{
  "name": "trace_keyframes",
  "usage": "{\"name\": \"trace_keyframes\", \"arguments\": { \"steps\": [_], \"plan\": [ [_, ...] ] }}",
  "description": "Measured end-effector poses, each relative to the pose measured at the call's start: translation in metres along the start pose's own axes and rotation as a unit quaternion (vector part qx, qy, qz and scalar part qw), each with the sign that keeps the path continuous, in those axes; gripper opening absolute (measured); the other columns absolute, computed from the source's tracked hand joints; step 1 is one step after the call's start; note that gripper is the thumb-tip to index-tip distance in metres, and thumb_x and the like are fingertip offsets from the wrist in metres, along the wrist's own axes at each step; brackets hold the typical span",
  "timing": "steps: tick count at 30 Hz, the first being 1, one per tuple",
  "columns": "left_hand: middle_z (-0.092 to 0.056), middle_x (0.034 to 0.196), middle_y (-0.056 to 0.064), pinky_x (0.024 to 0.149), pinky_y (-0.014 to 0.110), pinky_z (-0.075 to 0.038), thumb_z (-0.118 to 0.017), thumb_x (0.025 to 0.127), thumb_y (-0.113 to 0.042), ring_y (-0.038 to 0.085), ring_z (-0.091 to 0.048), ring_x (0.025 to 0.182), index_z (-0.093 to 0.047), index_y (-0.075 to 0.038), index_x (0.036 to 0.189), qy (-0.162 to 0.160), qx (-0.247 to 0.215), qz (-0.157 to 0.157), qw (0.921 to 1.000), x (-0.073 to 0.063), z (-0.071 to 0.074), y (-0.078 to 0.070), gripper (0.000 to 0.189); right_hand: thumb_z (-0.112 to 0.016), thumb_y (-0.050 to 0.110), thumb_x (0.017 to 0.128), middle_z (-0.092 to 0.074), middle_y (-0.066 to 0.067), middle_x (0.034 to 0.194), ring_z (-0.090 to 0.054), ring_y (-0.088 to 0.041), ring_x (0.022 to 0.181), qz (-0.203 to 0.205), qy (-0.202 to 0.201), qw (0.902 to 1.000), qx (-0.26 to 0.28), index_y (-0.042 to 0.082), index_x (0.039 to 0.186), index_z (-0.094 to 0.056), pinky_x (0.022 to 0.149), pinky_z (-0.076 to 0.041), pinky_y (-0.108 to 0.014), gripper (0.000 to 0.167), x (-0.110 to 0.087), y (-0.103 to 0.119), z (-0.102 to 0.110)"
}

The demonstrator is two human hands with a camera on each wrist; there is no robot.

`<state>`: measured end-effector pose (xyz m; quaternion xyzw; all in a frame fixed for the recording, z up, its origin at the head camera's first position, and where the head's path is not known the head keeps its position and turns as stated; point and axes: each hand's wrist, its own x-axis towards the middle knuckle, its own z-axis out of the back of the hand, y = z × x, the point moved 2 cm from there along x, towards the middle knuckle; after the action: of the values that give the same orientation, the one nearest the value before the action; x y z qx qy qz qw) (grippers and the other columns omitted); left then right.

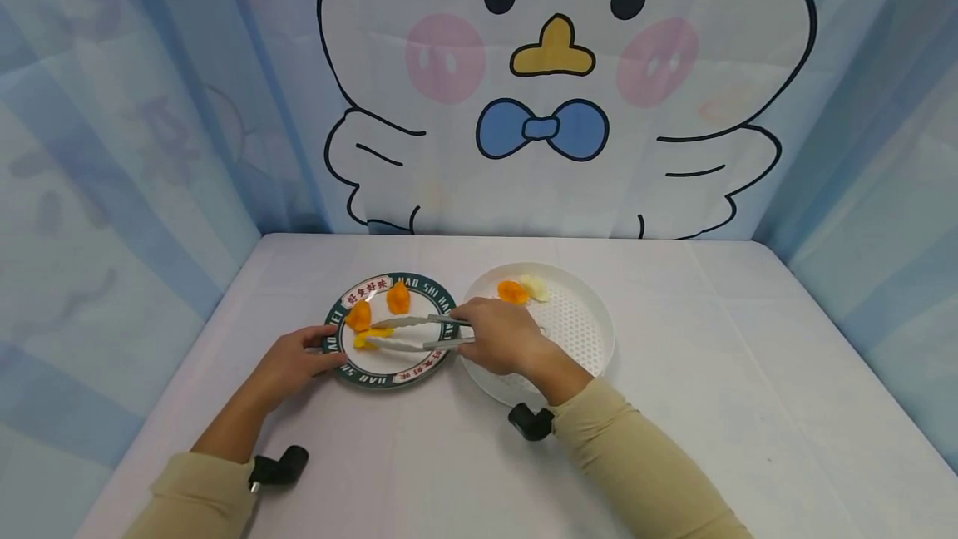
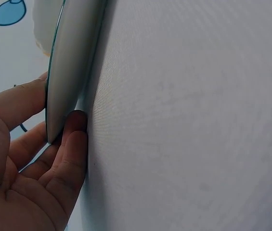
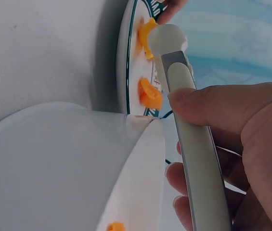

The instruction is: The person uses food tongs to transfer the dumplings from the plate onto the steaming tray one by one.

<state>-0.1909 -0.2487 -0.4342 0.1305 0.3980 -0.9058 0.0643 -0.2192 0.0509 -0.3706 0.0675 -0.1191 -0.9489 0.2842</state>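
Note:
My left hand (image 1: 294,364) holds the near-left rim of a green-rimmed plate (image 1: 383,378), thumb above and fingers beneath its edge in the left wrist view. Two orange pieces (image 1: 398,299) and a yellow piece (image 1: 368,338) of what looks like food lie on that plate. In my right hand (image 1: 503,336) is a pair of light-coloured tongs (image 1: 419,320), gripped along the arms. The parted tips reach over the plate, right at the yellow piece. The right wrist view shows my thumb pressing the upper arm of the tongs (image 3: 200,168).
To the right, partly under my right hand, stands a white plate (image 1: 591,331) with a dimpled surface. An orange piece (image 1: 512,292) and a pale yellow piece (image 1: 535,288) lie near its far edge. A printed curtain (image 1: 554,198) rises behind the white table (image 1: 711,406).

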Motion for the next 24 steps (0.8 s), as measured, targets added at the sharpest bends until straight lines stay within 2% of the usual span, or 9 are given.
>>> {"name": "trace_keyframes", "arguments": {
  "steps": [6,14,17,24],
  "plan": [
    [-0.043,0.143,0.033,0.107,0.063,-0.035,-0.071,0.092,-0.034,0.049,-0.038,0.131,-0.044,0.002,0.147,-0.001,0.003,-0.001,1.0,0.0,0.0,0.0,0.072,-0.072,0.027,0.092,-0.068,-0.001,0.122,-0.061,-0.017,0.104,0.001,-0.005,0.9999,0.015,0.014,0.132,-0.066,0.093,-0.051,-0.037,0.043,-0.003,-0.004,0.0],
    [-0.044,0.142,0.033,0.107,0.063,-0.035,-0.072,0.092,-0.034,0.049,-0.038,0.131,-0.044,0.002,0.147,-0.002,0.002,-0.003,1.0,0.001,0.0,0.0,0.072,-0.072,0.028,0.093,-0.067,-0.001,0.125,-0.061,-0.019,0.111,0.0,-0.022,0.9993,0.031,0.012,0.133,-0.065,0.099,-0.049,-0.04,0.044,-0.012,-0.009,0.006],
    [-0.044,0.142,0.034,0.106,0.063,-0.035,-0.072,0.091,-0.035,0.049,-0.038,0.131,-0.044,0.002,0.147,-0.002,0.004,-0.003,1.0,0.001,0.0,0.0,0.073,-0.071,0.028,0.093,-0.068,0.0,0.121,-0.062,-0.019,0.107,0.006,-0.038,0.9987,0.033,0.013,0.131,-0.066,0.095,-0.05,-0.04,0.042,-0.017,-0.014,0.009],
    [-0.044,0.142,0.034,0.106,0.064,-0.035,-0.072,0.091,-0.036,0.05,-0.038,0.13,-0.044,0.002,0.147,-0.002,0.007,-0.001,1.0,0.001,0.0,0.0,0.073,-0.073,0.024,0.09,-0.07,0.0,0.105,-0.059,-0.015,0.085,0.018,-0.078,0.9952,0.057,0.011,0.127,-0.068,0.076,-0.052,-0.037,0.04,-0.031,-0.027,0.02]
  ]
}}
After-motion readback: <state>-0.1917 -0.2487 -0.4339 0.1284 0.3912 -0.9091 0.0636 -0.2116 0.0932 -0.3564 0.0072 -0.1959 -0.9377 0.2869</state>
